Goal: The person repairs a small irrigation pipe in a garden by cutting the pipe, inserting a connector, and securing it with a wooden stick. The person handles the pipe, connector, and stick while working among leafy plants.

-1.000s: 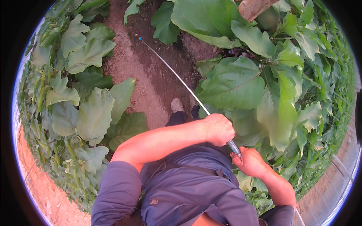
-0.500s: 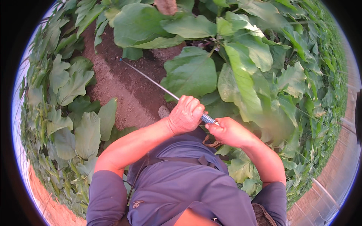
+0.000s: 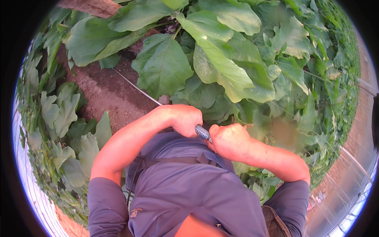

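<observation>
1. Your right hand (image 3: 231,141) closed its grip on the handle's near end.
2. Your left hand (image 3: 185,119), farther up, wrapped the same handle (image 3: 203,132).
3. The thin rod (image 3: 136,87) ran away up-left over soil (image 3: 104,93), beside broad leaves (image 3: 164,67).

1. The left hand (image 3: 185,119) sits just left of frame centre, curled into a fist, its forearm bent in from the lower left.
2. The right hand (image 3: 229,141) is fisted just beside it, its forearm running to the lower right.
</observation>
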`<state>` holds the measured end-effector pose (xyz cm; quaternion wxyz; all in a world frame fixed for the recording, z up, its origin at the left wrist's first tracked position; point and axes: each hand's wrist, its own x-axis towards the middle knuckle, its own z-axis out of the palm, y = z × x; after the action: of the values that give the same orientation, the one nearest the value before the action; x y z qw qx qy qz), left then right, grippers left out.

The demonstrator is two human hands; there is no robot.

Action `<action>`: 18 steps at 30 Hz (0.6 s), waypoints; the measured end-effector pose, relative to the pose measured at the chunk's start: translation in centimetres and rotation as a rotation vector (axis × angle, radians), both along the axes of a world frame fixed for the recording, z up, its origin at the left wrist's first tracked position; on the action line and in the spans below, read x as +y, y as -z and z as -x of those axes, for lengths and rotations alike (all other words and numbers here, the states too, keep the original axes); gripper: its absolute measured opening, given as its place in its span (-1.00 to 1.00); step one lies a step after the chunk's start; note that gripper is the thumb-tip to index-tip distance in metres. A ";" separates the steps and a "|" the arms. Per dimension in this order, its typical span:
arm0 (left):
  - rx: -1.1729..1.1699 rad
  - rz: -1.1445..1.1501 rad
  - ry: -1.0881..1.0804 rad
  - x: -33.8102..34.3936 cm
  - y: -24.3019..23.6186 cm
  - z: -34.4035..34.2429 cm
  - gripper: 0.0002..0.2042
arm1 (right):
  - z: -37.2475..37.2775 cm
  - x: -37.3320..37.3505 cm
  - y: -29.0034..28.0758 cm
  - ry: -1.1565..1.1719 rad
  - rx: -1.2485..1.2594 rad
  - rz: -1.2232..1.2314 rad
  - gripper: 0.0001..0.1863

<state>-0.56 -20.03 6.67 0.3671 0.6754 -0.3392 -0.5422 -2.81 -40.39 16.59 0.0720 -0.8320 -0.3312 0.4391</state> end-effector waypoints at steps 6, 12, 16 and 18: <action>-0.365 0.319 -0.490 0.9 0.1 0.6 -0.69 | -3.0 -1.5 -0.2 0.437 0.396 0.020 -0.61; -0.580 0.610 -0.658 1.6 1.2 1.5 -0.68 | -3.8 -1.0 -1.2 0.567 0.503 0.026 -0.59; -0.386 0.509 -0.360 0.8 0.7 0.8 -0.62 | -1.7 -1.2 -2.5 0.299 0.277 0.069 -0.68; -0.122 0.369 -0.147 0.2 0.5 -0.3 -0.61 | -0.4 -1.0 -2.9 0.247 0.152 0.032 -0.68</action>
<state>-0.24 -19.78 6.15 0.5020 0.6512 -0.4044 -0.4005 -2.43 -41.44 19.48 0.1370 -0.8318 -0.2128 0.4940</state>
